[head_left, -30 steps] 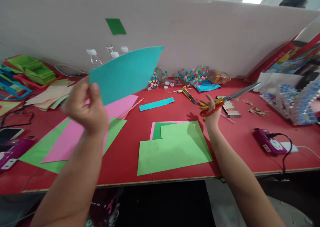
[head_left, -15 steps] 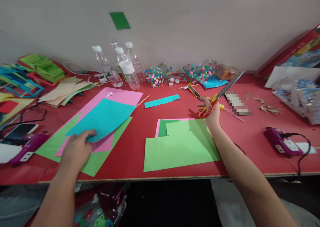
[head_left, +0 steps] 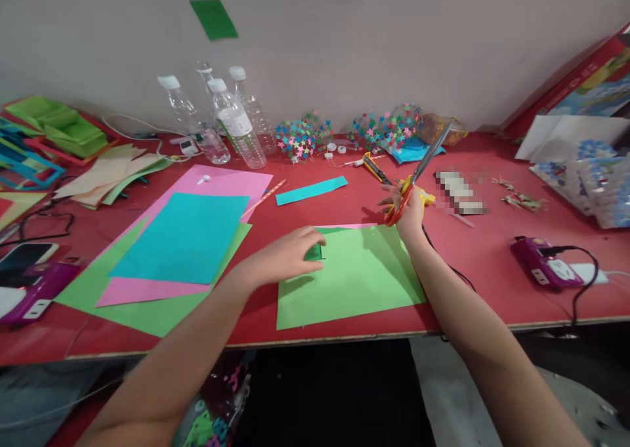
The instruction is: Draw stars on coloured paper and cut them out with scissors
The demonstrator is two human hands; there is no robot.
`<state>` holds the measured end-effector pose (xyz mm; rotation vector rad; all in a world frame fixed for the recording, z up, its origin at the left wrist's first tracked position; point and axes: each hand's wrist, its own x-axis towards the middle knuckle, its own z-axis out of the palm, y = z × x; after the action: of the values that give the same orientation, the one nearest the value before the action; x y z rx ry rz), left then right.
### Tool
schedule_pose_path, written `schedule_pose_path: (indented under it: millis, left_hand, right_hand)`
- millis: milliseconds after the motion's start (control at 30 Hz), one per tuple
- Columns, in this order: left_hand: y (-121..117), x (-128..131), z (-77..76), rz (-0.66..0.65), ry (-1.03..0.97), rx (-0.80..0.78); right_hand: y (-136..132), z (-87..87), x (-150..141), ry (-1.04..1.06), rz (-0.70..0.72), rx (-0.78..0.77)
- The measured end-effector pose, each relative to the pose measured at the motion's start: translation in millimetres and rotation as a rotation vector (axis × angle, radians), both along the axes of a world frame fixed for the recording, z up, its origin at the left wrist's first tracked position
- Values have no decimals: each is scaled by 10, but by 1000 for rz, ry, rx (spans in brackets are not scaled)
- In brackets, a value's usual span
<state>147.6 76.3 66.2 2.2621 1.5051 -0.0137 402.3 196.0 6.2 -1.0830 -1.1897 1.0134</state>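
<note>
My left hand [head_left: 288,256] rests on the left corner of the light green paper stack [head_left: 354,279] in the middle of the red table [head_left: 482,263], fingers curled over a dark green sheet [head_left: 315,251] peeking from under it. My right hand [head_left: 408,211] holds red and yellow scissors [head_left: 418,174] above the table, blades pointing up and away. A teal sheet [head_left: 184,240] lies flat on a pink sheet [head_left: 221,184] and a green sheet [head_left: 123,302] to the left.
Several water bottles [head_left: 231,125] stand at the back wall beside heaps of small paper stars [head_left: 302,135]. A teal strip [head_left: 311,190] and a utility knife [head_left: 373,168] lie behind the stack. Purple power strips [head_left: 539,270] and cables sit at the right and left edges.
My left hand laid the teal sheet down on the pink one, let go, and moved right onto the green stack. The right hand kept the scissors, tilting the blades more upright.
</note>
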Motion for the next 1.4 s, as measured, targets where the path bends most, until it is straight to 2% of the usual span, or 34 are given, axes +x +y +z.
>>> schedule_pose_path:
  millis: [67, 133, 300, 433, 567, 767, 867, 1000, 1100, 1200, 1300, 1400]
  left_hand:
    - [112, 261, -54, -17, 33, -8]
    - [143, 349, -81, 30, 95, -13]
    - [-82, 182, -37, 118, 194, -87]
    - [-234, 84, -51, 170, 165, -163]
    - [-179, 28, -123, 221, 14, -215]
    - [-99, -146, -98, 399, -395, -313]
    - [-156, -197, -109, 520, -618, -335]
    - [-316, -119, -261, 594, -785, -337]
    - [-391, -53, -361, 616, -808, -259]
    - [-314, -123, -337, 656, -802, -67]
    - [-71, -312, -225, 721, -852, 178]
    - [254, -455, -111, 789, -967, 402]
  right_hand:
    - [-6, 3, 3, -2, 7, 5]
    - [-15, 8, 0, -1, 17, 21]
    - [-27, -30, -56, -7, 68, 11]
    - [-30, -103, -97, -62, 94, 5]
    - [-45, -100, -67, -145, 97, 29]
    - [-105, 90, -23, -140, 59, 41]
    - [-123, 135, -39, -114, 55, 30]
    - [-98, 82, -48, -123, 87, -4]
    - [-78, 42, -40, -148, 125, -40]
    - [-94, 63, -34, -180, 166, -60]
    - [-143, 136, -39, -236, 181, -47]
    - [-218, 237, -58, -405, 189, 31]
